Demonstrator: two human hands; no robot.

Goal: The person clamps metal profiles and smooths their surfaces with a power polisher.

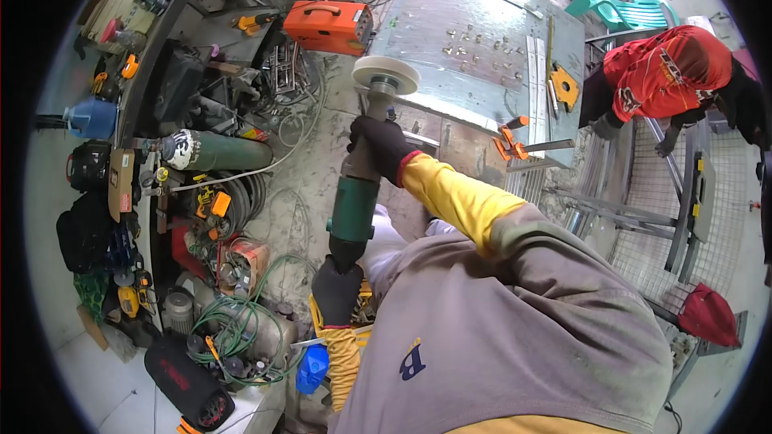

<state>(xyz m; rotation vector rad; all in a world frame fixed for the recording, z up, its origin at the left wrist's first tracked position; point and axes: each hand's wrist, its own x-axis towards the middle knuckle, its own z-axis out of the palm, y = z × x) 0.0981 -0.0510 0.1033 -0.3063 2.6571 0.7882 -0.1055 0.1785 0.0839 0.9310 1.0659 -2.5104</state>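
Note:
Both my hands are in black gloves on a green angle grinder (354, 207), held upright in this view with its head toward the top. My left hand (336, 293) is wrapped round the rear end of its body. Further up, my right hand (384, 145) grips the dark front section just below the head. A round white disc (386, 72), like a buffing pad, is fitted on the head and overlaps the near corner of a metal-topped table (426, 16). Small metal pieces (482, 44) lie scattered over that tabletop.
An orange welding machine (328, 26) stands beside the table. Orange clamps (511, 141) sit at its edge. A green gas cylinder (217, 150), cables and tools crowd the left. At right, a person in red (667, 72) bends over metal frames near a green chair (619, 4).

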